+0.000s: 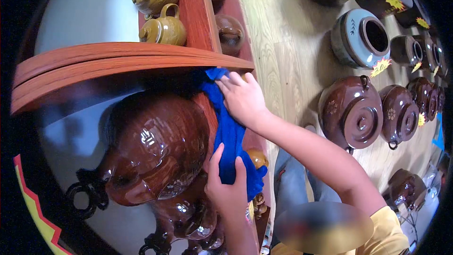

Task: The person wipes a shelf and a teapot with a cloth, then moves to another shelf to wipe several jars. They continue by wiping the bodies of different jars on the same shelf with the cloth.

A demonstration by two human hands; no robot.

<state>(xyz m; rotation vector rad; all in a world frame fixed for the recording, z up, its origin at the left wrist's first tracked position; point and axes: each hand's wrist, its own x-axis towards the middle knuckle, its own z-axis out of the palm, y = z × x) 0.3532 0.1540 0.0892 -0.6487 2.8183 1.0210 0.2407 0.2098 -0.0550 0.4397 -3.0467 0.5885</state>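
1. Lying lengthwise along the red shelf edge (209, 108), the blue cloth (229, 132) is bunched into a long, crumpled strip, just beside a large glossy brown vessel (160, 137) and with a small amber pot (257, 157) near its lower end.

2. Judging by its folds, the cloth should handle as light, soft and limp — nothing in it to break, and little tendency to slip from bare fingers. It would sag if lifted by one end, so a hold near each end, with the folds gathered, looks best. The vessel, by contrast, looks hard, slick and fragile, so knuckles want care on that side.

3. The right hand (244, 99) is at the cloth's upper end, back toward the camera, fingers bent over the fabric and slightly blurred; a blue tuft pokes out past them. Whether they pinch it or merely press, I cannot tell.

4. The left hand (227, 186) is at the lower part, two digits set apart with cloth between them; its other fingers are hidden, so I cannot judge the grip.

5. The right forearm slants up from the yellow sleeve (384, 231) — elbow bent — while the left forearm rises almost straight from the bottom of the view.
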